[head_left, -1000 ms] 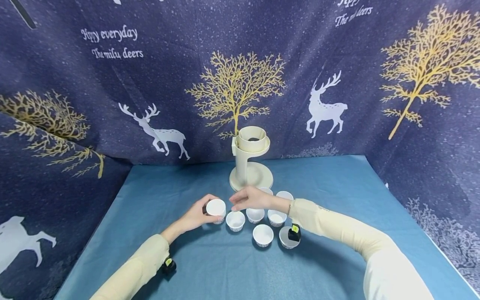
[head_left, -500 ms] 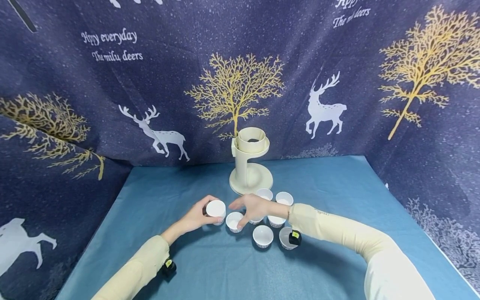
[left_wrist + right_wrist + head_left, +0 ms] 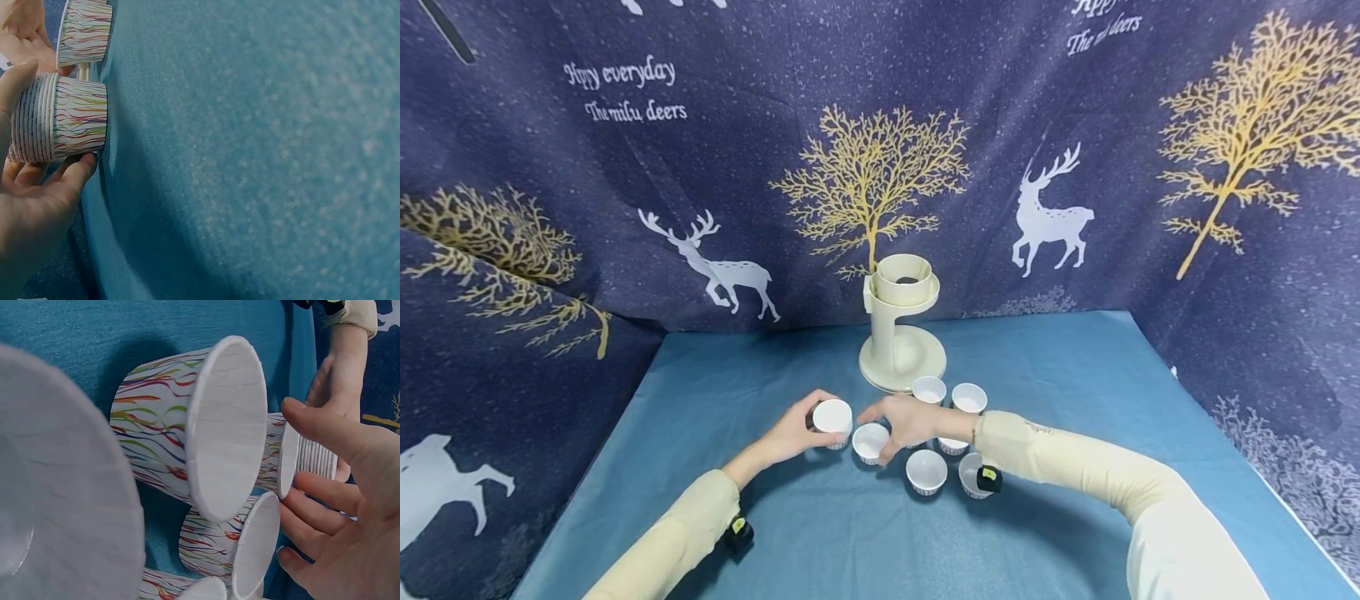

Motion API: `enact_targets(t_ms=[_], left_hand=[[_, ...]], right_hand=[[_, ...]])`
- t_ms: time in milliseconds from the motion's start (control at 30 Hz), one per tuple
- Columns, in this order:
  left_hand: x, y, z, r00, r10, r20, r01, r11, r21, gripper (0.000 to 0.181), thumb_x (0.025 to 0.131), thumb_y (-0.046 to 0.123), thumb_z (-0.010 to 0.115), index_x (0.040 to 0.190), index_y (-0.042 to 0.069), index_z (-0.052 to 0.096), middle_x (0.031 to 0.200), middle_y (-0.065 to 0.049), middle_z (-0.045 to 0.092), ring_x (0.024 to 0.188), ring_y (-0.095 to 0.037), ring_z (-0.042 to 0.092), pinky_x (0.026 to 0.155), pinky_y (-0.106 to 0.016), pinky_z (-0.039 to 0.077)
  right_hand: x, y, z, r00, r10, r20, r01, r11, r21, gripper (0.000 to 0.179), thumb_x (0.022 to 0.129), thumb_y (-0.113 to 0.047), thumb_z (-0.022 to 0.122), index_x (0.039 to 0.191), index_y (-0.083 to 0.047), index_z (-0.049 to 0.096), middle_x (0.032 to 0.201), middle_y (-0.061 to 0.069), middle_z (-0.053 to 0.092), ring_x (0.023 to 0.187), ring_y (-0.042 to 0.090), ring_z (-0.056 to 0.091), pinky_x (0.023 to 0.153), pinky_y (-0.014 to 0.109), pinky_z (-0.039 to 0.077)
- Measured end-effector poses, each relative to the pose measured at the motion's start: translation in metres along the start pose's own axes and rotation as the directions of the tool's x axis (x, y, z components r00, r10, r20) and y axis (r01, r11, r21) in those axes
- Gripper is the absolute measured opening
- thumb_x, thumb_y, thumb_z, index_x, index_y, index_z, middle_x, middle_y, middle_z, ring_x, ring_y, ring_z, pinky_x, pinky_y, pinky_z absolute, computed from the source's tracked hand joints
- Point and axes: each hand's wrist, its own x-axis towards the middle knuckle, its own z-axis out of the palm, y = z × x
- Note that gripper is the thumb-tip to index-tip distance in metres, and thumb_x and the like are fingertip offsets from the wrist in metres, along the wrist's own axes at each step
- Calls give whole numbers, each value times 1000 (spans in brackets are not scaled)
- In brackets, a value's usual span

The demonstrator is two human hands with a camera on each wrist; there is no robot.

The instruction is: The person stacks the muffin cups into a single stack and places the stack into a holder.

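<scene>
In the head view my left hand point(image 3: 801, 429) grips a stack of nested paper cups point(image 3: 832, 417) on the left of the group. The left wrist view shows colourful wavy stripes on the stack point(image 3: 80, 119), with thumb and fingers around it. Just right of it stands a single white paper cup point(image 3: 869, 443). My right hand point(image 3: 913, 417) is over this cup's right side, thumb and fingers spread about its rim. In the right wrist view that cup point(image 3: 272, 453) sits between thumb and fingers point(image 3: 319, 509); contact is not clear.
More single cups stand to the right, among them a front cup point(image 3: 927, 472), one under the right wrist point(image 3: 973, 477) and two at the back point(image 3: 969, 397). Behind them is a cream stand with a funnel-like top point(image 3: 904, 279). Blue cloth point(image 3: 790, 533) covers the table.
My right hand has come down and nearer, its thumb spreading away from the fingers around the single cup's rim. The left hand keeps hold of the stack in the same place.
</scene>
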Motion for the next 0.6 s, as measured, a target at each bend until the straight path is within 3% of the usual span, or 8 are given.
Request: enact_targets(t_ms=[300, 600], left_hand=[[0, -1, 0, 1000, 7, 0, -7, 1000, -7, 47, 76, 10, 73, 117, 4, 50, 111, -13, 55, 95, -23, 56, 79, -26, 47], [2, -6, 0, 1000, 16, 5, -15, 1000, -24, 48, 76, 9, 73, 117, 4, 49, 111, -13, 55, 96, -22, 56, 78, -25, 47]], right_hand=[[3, 1, 4, 1000, -13, -11, 13, 999, -42, 65, 65, -31, 82, 123, -14, 58, 121, -4, 61, 111, 11, 56, 90, 21, 45], [2, 3, 4, 998, -56, -31, 55, 998, -18, 58, 66, -27, 81, 119, -14, 61, 116, -4, 64, 102, 8, 60, 82, 19, 47]])
